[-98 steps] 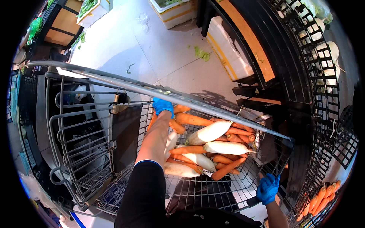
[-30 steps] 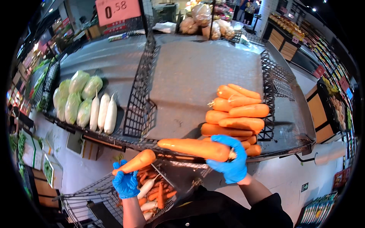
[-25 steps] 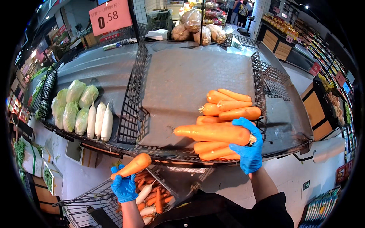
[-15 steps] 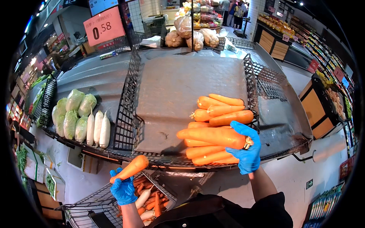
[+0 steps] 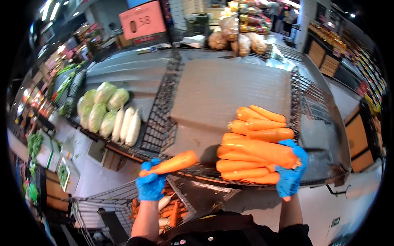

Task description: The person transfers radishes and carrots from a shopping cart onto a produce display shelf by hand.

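My left hand (image 5: 151, 183), in a blue glove, is closed round the thin end of a thick carrot (image 5: 175, 162). Its blunt end points right, over the front edge of the display stand. Farther right, my gloved right hand (image 5: 292, 174) grips the stem end of a large carrot (image 5: 259, 149), which lies across the carrot pile (image 5: 269, 124). The pile rests against the right-hand divider, its carrots side by side. Below my left hand, a wire shopping cart (image 5: 91, 207) holds loose carrots (image 5: 174, 213) and a few white radishes.
Left of a black mesh divider (image 5: 161, 104) stand white radishes (image 5: 130, 127) and cabbages (image 5: 98, 112). A grey mat (image 5: 232, 88) lines the middle bay. Bagged round produce (image 5: 230, 35) sits at the back, beside a pink price sign (image 5: 143, 20). Another mesh divider (image 5: 295, 98) bounds the right.
The whole view has swung, so the stand appears farther right. My left hand has raised its carrot a little, and it lies more level. The right-hand carrot has tilted slightly, its stem end lower.
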Available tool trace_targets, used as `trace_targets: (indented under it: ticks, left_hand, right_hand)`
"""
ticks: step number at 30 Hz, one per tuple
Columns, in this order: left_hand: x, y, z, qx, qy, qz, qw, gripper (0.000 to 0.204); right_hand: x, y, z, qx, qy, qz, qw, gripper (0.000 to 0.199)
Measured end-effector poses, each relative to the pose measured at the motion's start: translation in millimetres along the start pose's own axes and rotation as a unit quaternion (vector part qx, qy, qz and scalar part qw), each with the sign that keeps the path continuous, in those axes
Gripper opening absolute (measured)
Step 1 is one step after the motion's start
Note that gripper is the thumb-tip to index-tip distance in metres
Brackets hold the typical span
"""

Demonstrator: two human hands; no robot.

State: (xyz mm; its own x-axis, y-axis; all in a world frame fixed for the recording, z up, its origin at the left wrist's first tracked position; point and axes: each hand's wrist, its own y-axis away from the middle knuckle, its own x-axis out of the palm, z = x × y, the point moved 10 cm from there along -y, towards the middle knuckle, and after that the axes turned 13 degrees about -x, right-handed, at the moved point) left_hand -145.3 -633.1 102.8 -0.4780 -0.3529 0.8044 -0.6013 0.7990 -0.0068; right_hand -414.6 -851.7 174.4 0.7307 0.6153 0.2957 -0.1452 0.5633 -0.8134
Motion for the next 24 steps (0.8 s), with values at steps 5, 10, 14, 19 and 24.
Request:
trace_targets:
  ticks: [5, 10, 14, 19, 24]
  left_hand:
    - [22.1, -32.9, 30.6, -0.078, -0.018, -0.008, 0.997, 0.027]
    - [87.7, -69.7, 8.0, -0.022, -0.243, 0.035, 0.969, 0.043]
    - [219.8, -109.1, 43.1, 0.140, -0.561, 0.177, 0.797, 0.043]
    - [257.1, -147.1, 166.7, 0.224, -0.798, 0.285, 0.482, 0.035]
    - [218.3, -148.6, 218.1, 0.206, -0.761, 0.363, 0.496, 0.030]
  right_hand:
    - [-66.7, 17.8, 6.5, 0.048, 0.023, -0.194, 0.980, 0.048]
    - [-105.3, 35.5, 27.3, -0.002, 0.059, -0.172, 0.983, 0.028]
    - [-164.6, 62.9, 47.9, 0.018, 0.116, -0.355, 0.927, 0.044]
    - [-133.8, 57.8, 54.0, 0.003, 0.145, -0.320, 0.936, 0.052]
    - [-110.4, 45.7, 59.6, 0.015, 0.155, -0.277, 0.948, 0.049]
